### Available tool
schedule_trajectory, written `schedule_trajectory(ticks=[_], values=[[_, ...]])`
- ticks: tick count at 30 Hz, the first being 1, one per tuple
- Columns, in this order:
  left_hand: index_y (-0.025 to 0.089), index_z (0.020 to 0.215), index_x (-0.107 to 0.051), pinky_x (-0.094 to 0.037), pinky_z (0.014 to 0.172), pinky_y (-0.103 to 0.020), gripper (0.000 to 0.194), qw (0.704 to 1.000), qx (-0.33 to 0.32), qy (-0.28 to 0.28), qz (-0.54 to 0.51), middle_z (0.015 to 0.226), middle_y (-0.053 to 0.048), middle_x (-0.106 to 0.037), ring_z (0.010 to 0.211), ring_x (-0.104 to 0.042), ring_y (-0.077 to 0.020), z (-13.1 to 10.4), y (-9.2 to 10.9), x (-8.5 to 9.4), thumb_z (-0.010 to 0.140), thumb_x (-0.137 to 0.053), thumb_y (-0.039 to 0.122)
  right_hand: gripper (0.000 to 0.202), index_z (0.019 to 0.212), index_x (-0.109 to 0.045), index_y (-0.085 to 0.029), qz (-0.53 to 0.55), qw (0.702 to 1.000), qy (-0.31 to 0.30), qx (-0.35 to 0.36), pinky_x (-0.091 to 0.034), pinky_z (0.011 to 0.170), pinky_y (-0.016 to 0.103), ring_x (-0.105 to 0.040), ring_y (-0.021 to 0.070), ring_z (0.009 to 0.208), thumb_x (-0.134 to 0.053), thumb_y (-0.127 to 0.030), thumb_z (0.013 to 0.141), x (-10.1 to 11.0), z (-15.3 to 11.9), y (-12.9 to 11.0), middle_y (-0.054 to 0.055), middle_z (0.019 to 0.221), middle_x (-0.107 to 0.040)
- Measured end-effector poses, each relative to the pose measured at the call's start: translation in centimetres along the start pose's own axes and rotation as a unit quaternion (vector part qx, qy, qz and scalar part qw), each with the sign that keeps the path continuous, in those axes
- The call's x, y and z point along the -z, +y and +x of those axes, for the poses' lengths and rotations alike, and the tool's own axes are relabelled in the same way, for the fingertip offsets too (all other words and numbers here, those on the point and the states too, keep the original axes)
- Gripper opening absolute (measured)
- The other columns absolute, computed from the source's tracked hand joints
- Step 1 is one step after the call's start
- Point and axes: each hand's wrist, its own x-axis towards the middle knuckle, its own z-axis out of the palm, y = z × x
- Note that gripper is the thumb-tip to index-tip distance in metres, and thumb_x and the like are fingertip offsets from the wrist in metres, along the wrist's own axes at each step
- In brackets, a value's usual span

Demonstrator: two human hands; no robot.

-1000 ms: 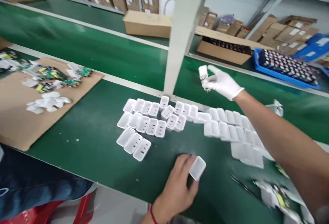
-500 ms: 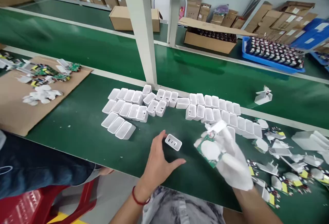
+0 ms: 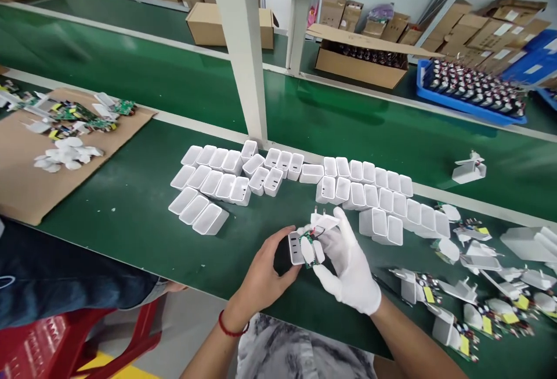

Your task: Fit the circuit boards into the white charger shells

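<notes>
My bare left hand point(image 3: 266, 267) grips a white plastic charger housing point(image 3: 295, 251) between thumb and fingers; slots show in it. In my gloved right hand point(image 3: 350, 271) is a green circuit board point(image 3: 307, 249) with a white round pad on its face. A white plug cover point(image 3: 323, 221) with two pins hangs on by short wires, above the board. The board sits right at the housing's opening; how far inside it is I cannot tell. Rows of white housings point(image 3: 212, 218) stand open-side up beyond my hands.
Several boards with plug covers point(image 3: 474, 316) lie on the right. On the left, cardboard point(image 3: 26, 187) holds more boards and white pads. A post point(image 3: 243, 54) rises at the back, near a blue tray point(image 3: 474, 113) of parts. A person's leg point(image 3: 73, 274) is at the left.
My right hand has moved left, bringing the circuit board up to the housing. My left hand has closed on the housing and turned it toward the board.
</notes>
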Motion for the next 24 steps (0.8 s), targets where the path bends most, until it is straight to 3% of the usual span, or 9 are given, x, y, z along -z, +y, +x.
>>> schedule_trajectory(ticks=[5, 13, 24], values=[[0.033, 0.140, -0.036, -0.045, 0.108, -0.042, 0.062, 0.999, -0.028, -0.008, 0.021, 0.144, -0.005, -0.053, 0.131, -0.052, -0.0246, 0.2, -0.4, 0.3, 0.086, -0.064, 0.022, 0.088, 0.154, -0.007, -0.041, -0.037, 0.999, -0.004, 0.012, -0.041, 0.109, 0.053, -0.055, 0.0225, 0.128, -0.065, -0.026, 0.089, -0.3, 0.1, 0.6, 0.010, 0.140, -0.054], [0.032, 0.142, -0.032, -0.047, 0.106, -0.042, 0.062, 0.998, -0.032, -0.042, 0.016, 0.143, -0.007, -0.053, 0.131, -0.050, -0.0256, 0.5, -0.2, 0.9, 0.088, -0.062, 0.024, 0.096, 0.155, -0.005, -0.037, -0.097, 0.995, -0.007, 0.023, -0.042, 0.108, 0.054, -0.058, 0.0243, 0.125, -0.067, -0.017, 0.084, 0.0, 0.5, 1.0, 0.010, 0.133, -0.062], [0.031, 0.142, -0.032, -0.044, 0.109, -0.043, 0.063, 0.998, -0.044, -0.051, 0.019, 0.143, -0.006, -0.052, 0.132, -0.049, -0.0245, 0.6, -0.4, 1.0, 0.087, -0.062, 0.020, 0.099, 0.155, -0.012, -0.036, -0.116, 0.993, 0.005, 0.017, -0.047, 0.107, 0.043, -0.063, 0.0228, 0.120, -0.070, -0.011, 0.079, -0.2, 0.0, 1.5, 0.007, 0.132, -0.064]])
